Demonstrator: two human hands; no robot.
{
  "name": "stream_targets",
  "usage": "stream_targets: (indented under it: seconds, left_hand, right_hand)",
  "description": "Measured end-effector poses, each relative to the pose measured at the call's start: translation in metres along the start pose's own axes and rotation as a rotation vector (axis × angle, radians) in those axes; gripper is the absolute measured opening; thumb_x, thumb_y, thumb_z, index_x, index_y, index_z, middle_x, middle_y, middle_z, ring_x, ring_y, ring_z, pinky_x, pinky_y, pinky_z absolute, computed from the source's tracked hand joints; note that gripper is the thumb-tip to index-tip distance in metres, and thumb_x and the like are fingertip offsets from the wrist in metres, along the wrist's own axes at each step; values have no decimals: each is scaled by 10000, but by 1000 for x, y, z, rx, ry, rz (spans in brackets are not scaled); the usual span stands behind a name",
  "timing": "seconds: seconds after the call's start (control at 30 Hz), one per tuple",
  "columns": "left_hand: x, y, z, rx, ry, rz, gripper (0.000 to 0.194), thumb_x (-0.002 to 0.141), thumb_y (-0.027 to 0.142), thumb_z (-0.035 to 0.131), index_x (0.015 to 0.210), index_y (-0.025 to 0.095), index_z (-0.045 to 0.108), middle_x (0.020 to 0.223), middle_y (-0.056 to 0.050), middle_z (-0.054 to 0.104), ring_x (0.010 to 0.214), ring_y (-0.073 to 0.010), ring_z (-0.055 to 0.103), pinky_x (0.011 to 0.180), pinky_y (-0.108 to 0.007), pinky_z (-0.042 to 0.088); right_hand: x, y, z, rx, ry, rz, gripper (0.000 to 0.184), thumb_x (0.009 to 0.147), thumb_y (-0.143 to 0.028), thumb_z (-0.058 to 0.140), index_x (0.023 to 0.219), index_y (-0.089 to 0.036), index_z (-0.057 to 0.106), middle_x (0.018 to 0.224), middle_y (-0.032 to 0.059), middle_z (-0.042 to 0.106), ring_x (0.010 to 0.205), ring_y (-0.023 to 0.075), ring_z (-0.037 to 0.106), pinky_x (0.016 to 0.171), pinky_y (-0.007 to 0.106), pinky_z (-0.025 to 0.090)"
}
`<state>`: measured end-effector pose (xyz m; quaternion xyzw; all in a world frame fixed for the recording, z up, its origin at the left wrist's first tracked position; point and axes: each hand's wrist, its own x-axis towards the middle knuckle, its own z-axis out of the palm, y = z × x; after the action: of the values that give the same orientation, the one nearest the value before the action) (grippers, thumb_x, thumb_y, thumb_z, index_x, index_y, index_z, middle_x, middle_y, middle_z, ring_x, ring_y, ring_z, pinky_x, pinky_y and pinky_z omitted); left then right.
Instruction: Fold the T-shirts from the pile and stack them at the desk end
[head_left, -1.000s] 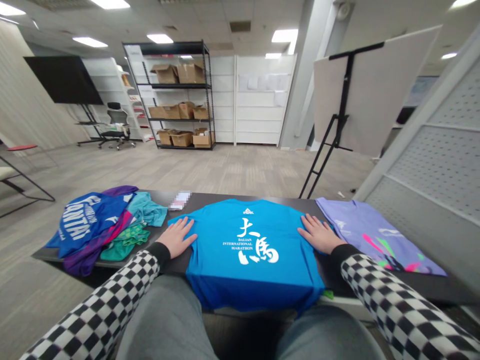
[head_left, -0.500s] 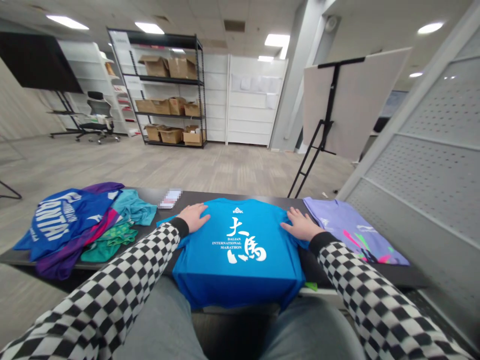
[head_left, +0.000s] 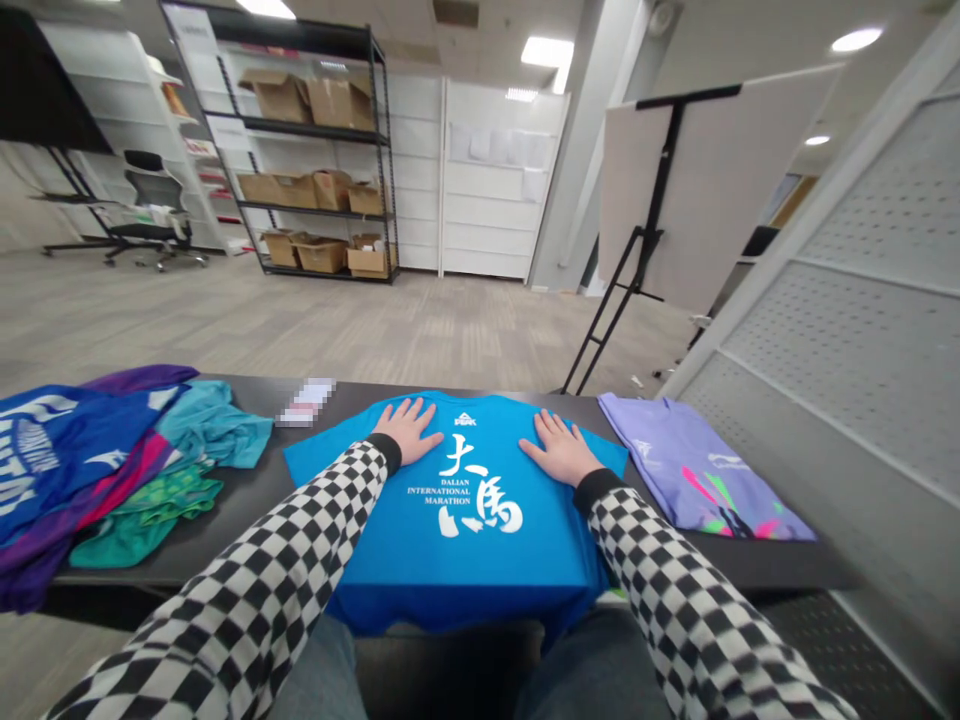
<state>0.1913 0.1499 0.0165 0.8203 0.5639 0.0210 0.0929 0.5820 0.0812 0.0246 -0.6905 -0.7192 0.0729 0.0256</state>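
Note:
A bright blue T-shirt (head_left: 480, 560) with white lettering lies spread on the dark table (head_left: 247, 520), its lower part hanging over the near edge. Flat on its upper left part rests my left hand (head_left: 409, 430), fingers spread. My right hand (head_left: 561, 447) lies on the upper right part, also with spread fingers. Neither hand grips the cloth. To the right is a folded lavender T-shirt (head_left: 694, 465) with pink and green marks. Heaped at the left are several garments, among them a royal blue shirt (head_left: 52, 450) and a light teal one (head_left: 217, 425).
A blurred-out flat item (head_left: 306, 402) lies near the table's far edge. Beyond the table stand a black shelf rack (head_left: 315, 205) with cardboard boxes, an office chair (head_left: 154, 205) and a board on an easel (head_left: 637, 260). A perforated grey partition (head_left: 840, 330) rises close on the right.
Both hands have moved inward from the shirt's shoulder edges onto its upper body. The sleeves now lie spread out flatter to both sides. My view has shifted slightly to the right and down.

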Motion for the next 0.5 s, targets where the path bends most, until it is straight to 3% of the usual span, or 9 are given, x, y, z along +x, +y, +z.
stream_targets:
  seconds: [0.17,0.23,0.37,0.43,0.5]
  left_hand:
    - [4,6,1,14,5,-15,1010,1051,878,266,1863,279,233,1932,-100,121,1794,-389,121,1423,-675,80]
    - [6,9,-6,6,-31,-23,1041,1029,886,333,1857,260,256,1929,-117,138,1790,-402,138,1418,-680,118]
    - [19,19,-34,-3,-39,0,990,962,838,543,1721,203,537,1810,-207,453,1658,-459,443,1373,-650,298]
    - [28,27,-42,-15,12,7,857,1048,749,436,1664,174,594,1732,-217,557,1598,-428,529,1345,-596,367]
    - [38,34,-40,-31,41,7,793,1114,644,314,1689,152,551,1756,-211,531,1637,-385,491,1349,-550,374]
  right_hand:
    - [2,8,-2,-2,1,44,1122,1039,-927,254,1862,-166,203,1930,137,98,1792,362,131,1426,649,90]
    - [4,10,-8,0,-34,67,1140,1030,-932,286,1864,-161,184,1932,148,81,1793,368,119,1426,642,97]
    - [16,2,-29,-10,-153,77,1185,983,-936,449,1858,-173,212,1931,180,72,1783,437,118,1409,679,131]
    - [26,-12,-38,0,-92,38,1123,1006,-901,457,1843,-177,271,1930,183,82,1782,443,115,1405,698,104]
    - [36,-32,-40,38,-5,-35,1009,1065,-844,393,1827,-188,318,1928,174,125,1787,406,122,1411,684,65]
